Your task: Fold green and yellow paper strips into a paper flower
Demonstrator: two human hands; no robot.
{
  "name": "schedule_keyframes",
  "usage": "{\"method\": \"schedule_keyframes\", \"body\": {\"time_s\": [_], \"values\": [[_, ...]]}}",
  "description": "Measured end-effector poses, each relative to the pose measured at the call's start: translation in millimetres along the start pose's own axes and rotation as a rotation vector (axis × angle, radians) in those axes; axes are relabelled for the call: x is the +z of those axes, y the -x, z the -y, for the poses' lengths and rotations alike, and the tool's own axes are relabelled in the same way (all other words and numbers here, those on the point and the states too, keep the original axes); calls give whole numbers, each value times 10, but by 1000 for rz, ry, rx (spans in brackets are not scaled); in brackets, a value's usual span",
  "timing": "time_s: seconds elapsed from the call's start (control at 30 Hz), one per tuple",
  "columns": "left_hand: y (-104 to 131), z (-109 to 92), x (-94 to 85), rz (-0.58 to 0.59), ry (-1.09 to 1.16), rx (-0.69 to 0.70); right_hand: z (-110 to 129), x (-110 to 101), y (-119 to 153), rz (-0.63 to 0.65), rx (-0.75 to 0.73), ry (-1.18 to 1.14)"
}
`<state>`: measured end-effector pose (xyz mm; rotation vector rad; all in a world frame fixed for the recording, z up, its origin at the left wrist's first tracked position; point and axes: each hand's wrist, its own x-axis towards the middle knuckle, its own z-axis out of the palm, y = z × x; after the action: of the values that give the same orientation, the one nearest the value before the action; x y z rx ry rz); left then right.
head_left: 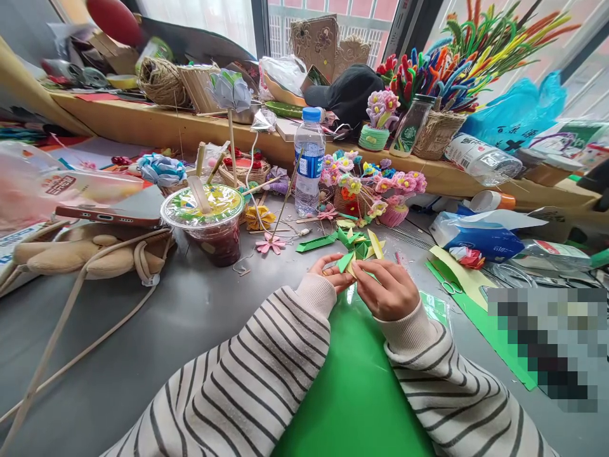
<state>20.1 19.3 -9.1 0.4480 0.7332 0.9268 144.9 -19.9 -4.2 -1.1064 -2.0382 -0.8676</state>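
Note:
Over the green sheet (361, 374) my two hands meet around a small folded green and pale-yellow paper piece (346, 262). My left hand (332, 274) holds it from the left, fingers curled about its side. The fingertips of my right hand (391, 289) pinch its right edge, partly covering it. Just beyond my fingers lies a pile of folded green paper pieces (354, 240), with a yellow folded strip (377, 244) close to my right hand. A longer green folded strip (316, 244) points left from the pile.
Left stand a lidded drink cup (216, 238) and a phone (109, 216) on a plush bag (95, 254). A water bottle (309, 168) and colourful handmade flowers (352, 181) are behind the pile. Scissors (450, 287) and green paper (495, 336) lie right.

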Motion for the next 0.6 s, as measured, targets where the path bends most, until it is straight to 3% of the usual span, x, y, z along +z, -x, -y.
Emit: {"method": "schedule_keyframes", "body": {"time_s": [0.2, 0.43, 0.6], "values": [[7, -1, 21, -88, -25, 26, 29, -2, -16, -23, 7, 44], [26, 7, 42, -78, -48, 56, 51, 1, -26, -37, 11, 29], [88, -17, 111, -130, -203, 117, 53, -12, -34, -48, 31, 41]]}}
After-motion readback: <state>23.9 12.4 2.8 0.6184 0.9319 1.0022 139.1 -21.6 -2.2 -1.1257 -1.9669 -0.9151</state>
